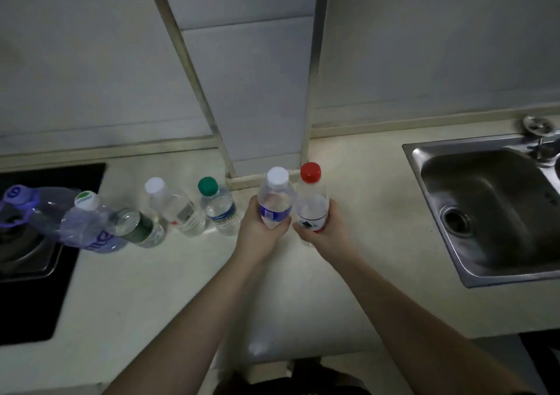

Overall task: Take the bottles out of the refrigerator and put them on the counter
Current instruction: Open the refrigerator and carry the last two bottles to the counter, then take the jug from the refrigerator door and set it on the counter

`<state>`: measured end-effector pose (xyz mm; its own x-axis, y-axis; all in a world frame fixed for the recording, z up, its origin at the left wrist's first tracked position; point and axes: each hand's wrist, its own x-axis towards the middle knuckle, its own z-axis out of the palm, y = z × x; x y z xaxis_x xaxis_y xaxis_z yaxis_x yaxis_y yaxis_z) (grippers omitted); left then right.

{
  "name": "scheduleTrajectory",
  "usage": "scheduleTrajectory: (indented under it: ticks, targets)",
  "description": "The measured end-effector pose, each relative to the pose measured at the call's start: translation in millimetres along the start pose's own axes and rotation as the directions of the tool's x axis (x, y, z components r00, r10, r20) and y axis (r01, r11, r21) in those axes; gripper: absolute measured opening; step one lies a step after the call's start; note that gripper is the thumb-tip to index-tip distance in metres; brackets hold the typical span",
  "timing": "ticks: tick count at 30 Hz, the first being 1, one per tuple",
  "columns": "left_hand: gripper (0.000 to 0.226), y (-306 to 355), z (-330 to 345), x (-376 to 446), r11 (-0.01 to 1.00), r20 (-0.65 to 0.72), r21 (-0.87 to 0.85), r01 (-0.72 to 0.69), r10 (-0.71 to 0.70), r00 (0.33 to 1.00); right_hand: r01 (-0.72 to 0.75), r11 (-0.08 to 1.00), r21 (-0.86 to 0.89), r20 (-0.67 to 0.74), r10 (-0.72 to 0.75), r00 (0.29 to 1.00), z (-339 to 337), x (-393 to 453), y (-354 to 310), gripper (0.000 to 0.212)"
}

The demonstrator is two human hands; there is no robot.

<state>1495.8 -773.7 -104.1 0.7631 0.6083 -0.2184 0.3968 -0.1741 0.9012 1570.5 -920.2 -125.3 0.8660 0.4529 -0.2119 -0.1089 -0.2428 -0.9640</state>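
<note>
1. The left hand is wrapped around the lower body of a clear bottle with a white cap and blue label, fingers curled behind it.
2. The right hand grips a clear bottle with a red cap low on its body, over the label.
3. Both held bottles stand upright and side by side, their bodies touching or nearly so; whether their bases rest on the counter cannot be told, as the hands cover them.
4. They sit near the back of the counter, in front of a tiled column that juts from the wall.
5. To the left, 5 more bottles stand in a row on the counter: a green-capped bottle just beside the left hand, then a white-capped bottle, then a dark green bottle with a clear top.
6. Further left is a purple-tinted bottle with a white and green cap, and a large purple-capped bottle at the counter's edge, overlapping the stove.
7. A black stove with a burner fills the left edge.
8. A steel sink is set into the counter on the right, well apart from the bottles, with a tap base behind it.
9. Both forearms are bare and reach forward from the bottom of the view.
</note>
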Motion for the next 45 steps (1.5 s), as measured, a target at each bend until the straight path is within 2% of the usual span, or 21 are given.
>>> scheduleTrajectory:
  ticks: [5, 8, 12, 14, 17, 21, 24, 29, 33, 35, 37, 41, 45]
  targets:
    - [0.064, -6.1, 14.0, 24.1, 0.997, -0.100, -0.022, 0.068, -0.070, 0.993, 0.026, 0.999, -0.040, 0.021, -0.025, 0.999, 1.5, 31.5, 5.2, 0.059]
    - [0.063, -13.2, 14.6, 35.9, 0.995, -0.108, -0.037, 0.098, -0.101, 0.989, 0.040, 0.997, -0.059, 0.035, -0.038, 0.999, 4.0, 45.0, 6.7, 0.058]
    - [0.071, -25.8, 12.8, 41.3, 0.993, -0.121, -0.039, 0.109, -0.113, 0.986, 0.046, 0.995, -0.090, 0.109, -0.036, 0.993, 7.1, 60.6, 8.7, 0.042]
    - [0.067, -29.6, 13.9, 41.3, 0.992, -0.131, -0.026, 0.125, -0.128, 0.983, 0.048, 0.995, -0.083, 0.100, -0.040, 0.994, 9.8, 60.7, 8.5, 0.043]
    - [0.064, -37.3, 15.9, 38.1, 0.988, -0.135, -0.029, 0.151, -0.153, 0.979, 0.048, 0.996, -0.076, 0.107, -0.040, 0.994, 11.1, 57.2, 7.0, 0.048]
    - [0.063, -43.7, 14.5, 34.4, 0.990, -0.104, -0.025, 0.142, -0.144, 0.984, 0.101, 0.986, -0.130, 0.162, -0.079, 0.984, 9.7, 59.5, 4.2, 0.029]
    - [0.073, -43.7, 12.5, 32.9, 0.992, -0.046, -0.015, 0.126, -0.127, 0.991, 0.066, 0.982, -0.179, 0.159, -0.037, 0.987, 8.0, 52.5, 9.9, 0.035]
    - [0.078, -56.3, 11.2, 9.9, 0.997, 0.012, 0.064, 0.041, -0.041, 0.999, -0.003, 0.955, -0.295, 0.128, 0.043, 0.991, -1.8, 35.5, 25.4, 0.057]
    - [0.073, -66.3, 15.7, -10.8, 0.985, -0.078, 0.142, 0.099, -0.089, 0.993, -0.044, 0.879, -0.475, 0.083, 0.095, 0.992, -10.7, 18.2, 42.3, 0.061]
    - [0.064, -70.0, 16.7, -21.1, 0.955, -0.150, 0.260, 0.141, -0.104, 0.983, -0.047, 0.861, -0.507, 0.088, 0.106, 0.990, -12.0, 8.8, 48.4, 0.063]
    - [0.055, -72.0, 14.8, -32.4, 0.926, -0.166, 0.347, 0.149, -0.096, 0.981, -0.006, 0.827, -0.563, 0.109, 0.082, 0.991, -10.8, 1.1, 51.1, 0.062]
    - [0.055, -71.7, 2.7, -54.1, 0.899, -0.133, 0.437, 0.030, 0.032, 0.991, 0.077, 0.792, -0.605, 0.117, -0.007, 0.993, -2.2, -17.8, 50.1, 0.062]
    - [0.066, -73.0, -16.5, -73.7, 0.843, -0.072, 0.527, -0.107, 0.170, 0.983, 0.103, 0.803, -0.587, 0.148, -0.019, 0.989, 15.1, -35.9, 48.6, 0.064]
